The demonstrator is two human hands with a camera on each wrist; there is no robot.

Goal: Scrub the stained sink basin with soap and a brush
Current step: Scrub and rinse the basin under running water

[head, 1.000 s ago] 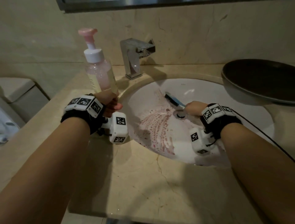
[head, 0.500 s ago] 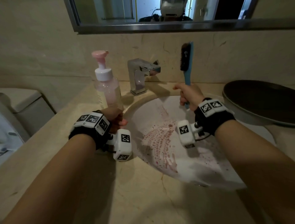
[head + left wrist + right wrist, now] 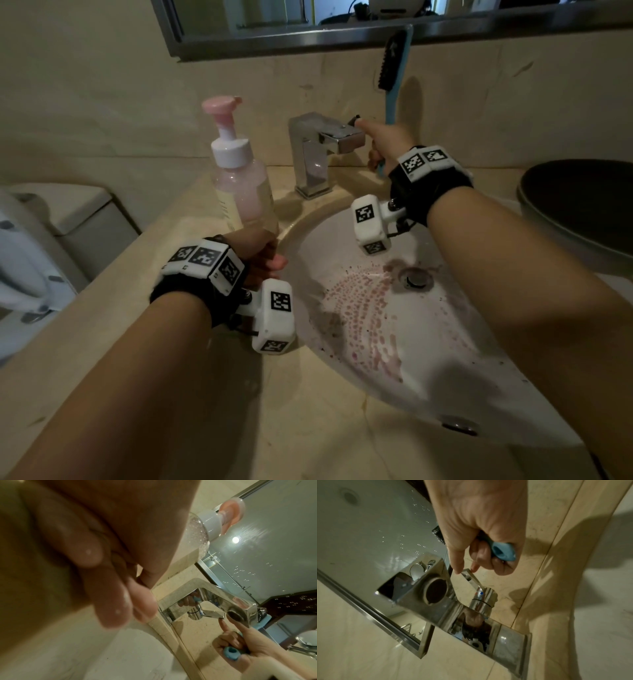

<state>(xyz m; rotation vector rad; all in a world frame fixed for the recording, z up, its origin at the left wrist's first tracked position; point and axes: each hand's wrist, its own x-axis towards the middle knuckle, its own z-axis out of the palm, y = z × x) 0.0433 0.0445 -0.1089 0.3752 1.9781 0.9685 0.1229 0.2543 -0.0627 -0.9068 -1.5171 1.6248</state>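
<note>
The white sink basin (image 3: 462,342) carries pink-red stain streaks (image 3: 363,308) left of the drain (image 3: 416,278). My right hand (image 3: 388,142) grips the blue handle of the brush (image 3: 394,65), which stands upright with dark bristles facing left. Its index finger reaches out to the lever (image 3: 471,578) of the chrome faucet (image 3: 322,150); in the right wrist view thumb and fingertip touch the lever's end, with the brush handle (image 3: 502,551) in the palm. My left hand (image 3: 260,257) holds the base of the soap pump bottle (image 3: 239,178) on the counter.
A dark round bowl (image 3: 579,202) sits on the counter at the right. A mirror with a metal frame (image 3: 308,37) hangs above the faucet. The beige marble counter (image 3: 308,428) runs along the front. A toilet tank (image 3: 78,219) stands to the left.
My right hand lifted the brush out of the basin, raised it upright, then moved back to the faucet lever. The left hand stayed on the soap bottle.
</note>
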